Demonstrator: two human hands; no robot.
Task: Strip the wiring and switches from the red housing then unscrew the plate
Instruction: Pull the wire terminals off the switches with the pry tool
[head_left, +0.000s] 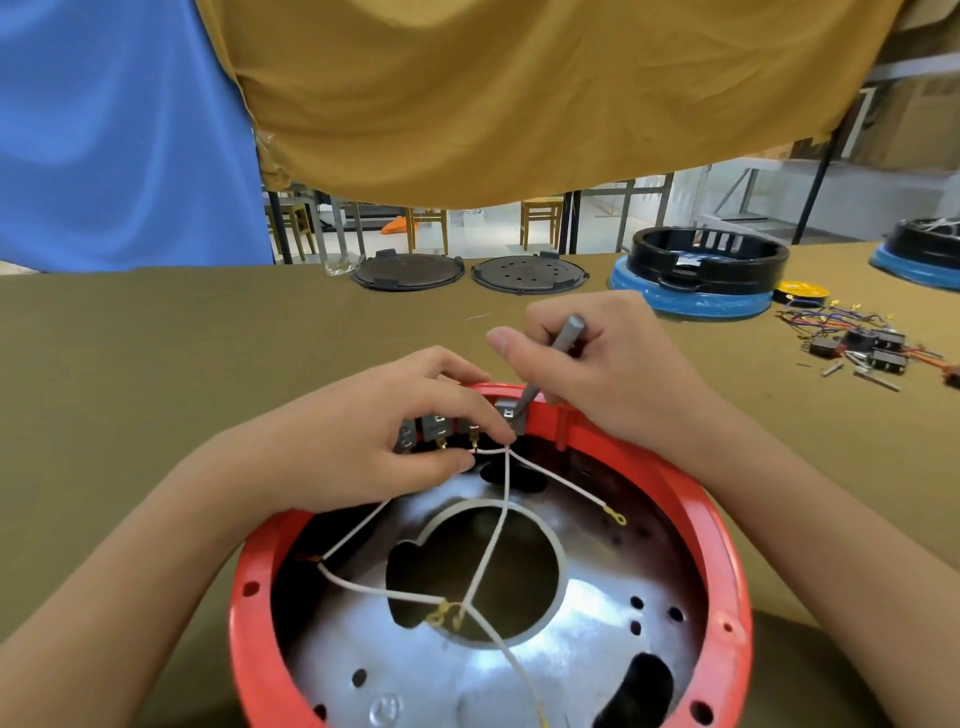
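Olive table (156, 364) — left hand (363, 436) pinches white wires (493, 540), right hand (597, 364) grips grey tool (563, 338) in red housing (727, 571).

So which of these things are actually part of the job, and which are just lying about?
In the job:
red housing
white wires
switches
grey tool
metal plate

Lying about:
two dark round lids
black ring on a blue base
heap of loose wires and switches
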